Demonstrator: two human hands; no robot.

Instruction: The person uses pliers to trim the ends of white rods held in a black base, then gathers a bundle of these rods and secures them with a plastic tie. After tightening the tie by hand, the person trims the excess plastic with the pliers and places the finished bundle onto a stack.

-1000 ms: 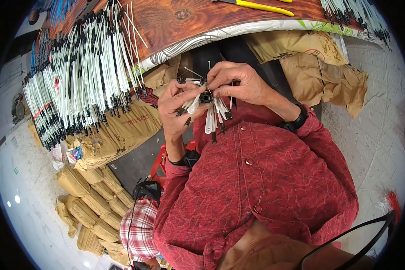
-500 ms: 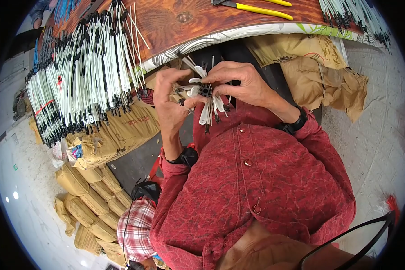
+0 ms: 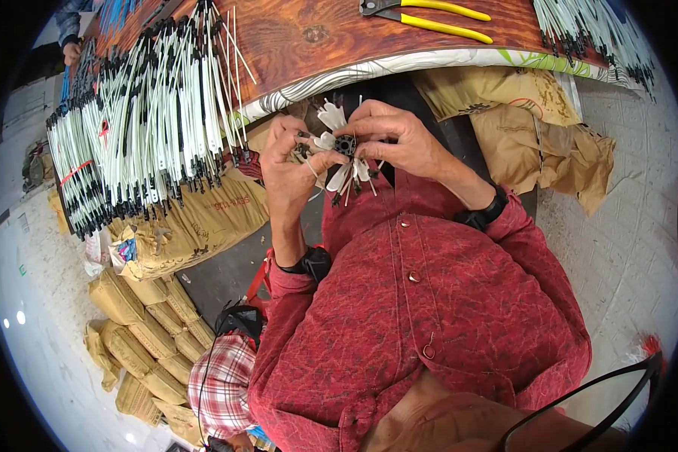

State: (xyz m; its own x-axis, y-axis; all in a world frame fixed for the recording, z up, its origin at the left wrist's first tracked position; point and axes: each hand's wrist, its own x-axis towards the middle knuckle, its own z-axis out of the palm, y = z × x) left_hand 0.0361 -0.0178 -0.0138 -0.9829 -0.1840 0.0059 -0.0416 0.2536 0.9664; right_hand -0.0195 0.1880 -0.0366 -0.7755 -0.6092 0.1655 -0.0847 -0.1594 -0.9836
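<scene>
Hub (image 3: 345,145), black and round, sits between the two hands in front of the red shirt (image 3: 422,316), below the near edge of the surface (image 3: 301,56). White strips (image 3: 331,115) with some black ends fan out from it, upward, leftward and downward.

The right hand (image 3: 401,137) is nearly closed: its fingertips and thumb pinch the hub along its right side. The left hand (image 3: 285,160) is half curled, its thumb stretched across to the hub's lower left edge and its fingers bent back near the strips on that side; whether it grips anything firmly, I cannot tell. Both wrists wear black bands (image 3: 313,264).

On the surface lie pliers (image 3: 446,20) with yellow handles, a large heap of white rods (image 3: 154,120) with black ends at the left, and a smaller bundle (image 3: 591,38) at the upper right. A patterned white cover (image 3: 474,57) runs along the edge. Brown sacks (image 3: 192,222) lie beneath, with more stacked at the lower left. Near them is a person in a checked shirt (image 3: 222,388), and another person's hand (image 3: 71,53) shows at the upper left.
</scene>
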